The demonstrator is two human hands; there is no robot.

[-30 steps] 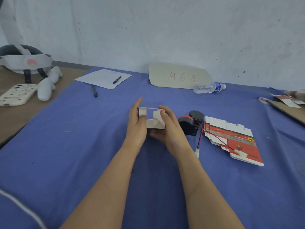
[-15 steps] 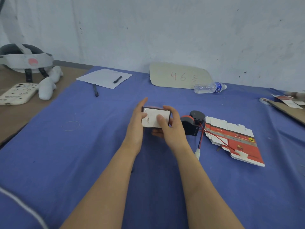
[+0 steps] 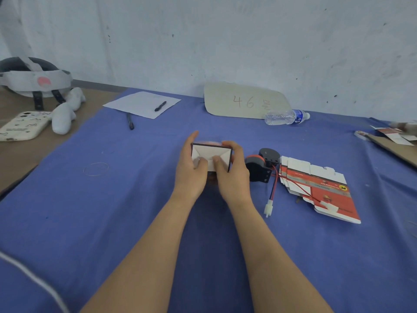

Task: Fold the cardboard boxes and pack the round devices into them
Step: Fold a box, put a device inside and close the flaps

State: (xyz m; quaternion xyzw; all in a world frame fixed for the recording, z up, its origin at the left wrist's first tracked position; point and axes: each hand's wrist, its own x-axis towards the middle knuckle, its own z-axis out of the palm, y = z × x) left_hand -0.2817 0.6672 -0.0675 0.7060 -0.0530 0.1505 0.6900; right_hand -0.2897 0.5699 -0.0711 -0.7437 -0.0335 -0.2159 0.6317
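— One blue cloth (image 3: 90,211) fills most of the frame, from the lower left to the right edge. What is next in size?

— Two bare forearms coming up from the bottom edge. Then the rounded cardboard sign (image 3: 243,101) marked "46", top centre at the foot of the wall.

— And right of centre?

— A stack of flat boxes (image 3: 316,186), red and white, lying on the cloth with a red wire across it.

— Upper left?

— A grey-and-white headset (image 3: 33,80) on bare wood, with a phone (image 3: 22,126) in a pale case below it. A sheet of paper (image 3: 142,103) with a pen on it lies at the cloth's top corner. A clear bottle (image 3: 285,117) lies on its side at the sign's right end.

— The hands?

— The left hand (image 3: 191,168) and right hand (image 3: 232,175) meet mid-frame. Each is curled round one side of the small box (image 3: 211,154), thumbs pressing its white folded flaps. Whether it rests on the cloth, I cannot tell.

— The round device (image 3: 261,164)?

— Black with an orange-red rim, on the cloth between the right hand and the flat stack. Its wires run down to a white connector (image 3: 269,208).
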